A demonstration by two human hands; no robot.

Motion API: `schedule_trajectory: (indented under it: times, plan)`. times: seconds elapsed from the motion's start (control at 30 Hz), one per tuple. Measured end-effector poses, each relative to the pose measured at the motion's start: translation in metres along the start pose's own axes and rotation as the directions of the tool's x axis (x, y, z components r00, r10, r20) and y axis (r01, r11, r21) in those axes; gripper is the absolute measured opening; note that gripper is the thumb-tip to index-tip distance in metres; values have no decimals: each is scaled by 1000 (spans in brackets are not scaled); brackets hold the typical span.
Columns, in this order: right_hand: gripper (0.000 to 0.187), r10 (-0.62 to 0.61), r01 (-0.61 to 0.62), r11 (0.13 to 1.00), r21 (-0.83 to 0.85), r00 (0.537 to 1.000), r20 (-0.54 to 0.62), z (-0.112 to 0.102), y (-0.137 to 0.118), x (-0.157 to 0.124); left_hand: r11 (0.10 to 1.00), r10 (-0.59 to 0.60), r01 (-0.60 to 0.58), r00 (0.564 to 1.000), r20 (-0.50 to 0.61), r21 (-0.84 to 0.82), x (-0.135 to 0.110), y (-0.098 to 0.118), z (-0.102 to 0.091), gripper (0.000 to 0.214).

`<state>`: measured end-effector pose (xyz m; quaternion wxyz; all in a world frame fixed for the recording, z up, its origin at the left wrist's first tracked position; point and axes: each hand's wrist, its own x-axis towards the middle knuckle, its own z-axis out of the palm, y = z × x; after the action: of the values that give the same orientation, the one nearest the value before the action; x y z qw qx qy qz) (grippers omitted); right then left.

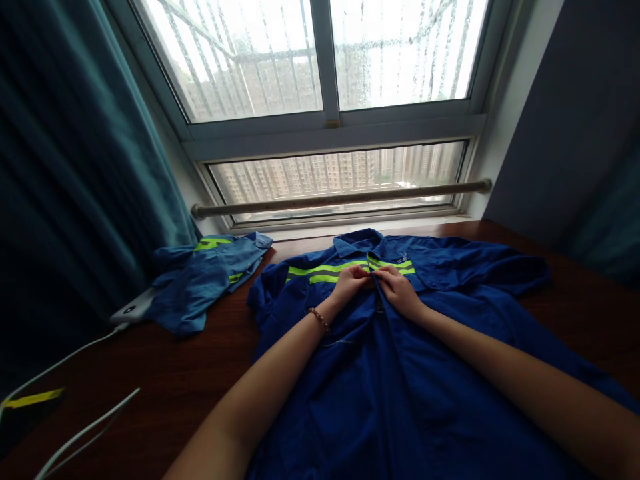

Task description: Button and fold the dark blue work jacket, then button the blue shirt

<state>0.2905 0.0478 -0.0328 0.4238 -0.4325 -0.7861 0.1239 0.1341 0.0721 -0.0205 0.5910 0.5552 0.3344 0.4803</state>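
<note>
A blue work jacket [450, 373] with yellow-green and grey reflective stripes lies spread out, its collar toward the window. At the chest, my left hand [351, 281] pinches one edge of the jacket's front opening. My right hand [397, 287] grips the other edge close beside it, the fingertips of both hands nearly meeting at the stripe. Below the hands the front placket runs down toward me, with a small dark fastener on it that is too small to make out. A beaded bracelet [320, 320] circles my left wrist.
To the left lies a folded lighter blue garment [200, 280] with yellow-green strips, partly over a white device [133, 308] with a cable. Another white cable [90, 433] crosses the brown wooden surface [220, 380]. A metal bar [345, 199] spans the window.
</note>
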Motion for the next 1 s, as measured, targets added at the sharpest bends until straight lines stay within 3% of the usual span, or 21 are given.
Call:
schedule_trajectory:
  times: [0.37,0.67,1.0]
  plan:
    - [22,56,-57,998,19,996,66,-2,0,-2,977,86,-86,996,6,197,-7,-2,-1,19]
    - [36,-141,176,943,-282,980,140,-6,-17,-12,994,-83,88,993,-83,61,-1,-5,-1,25]
    - [26,-113,116,974,-195,993,29,-6,-17,-11,994,-96,88,983,-154,-57,-4,-7,-1,29]
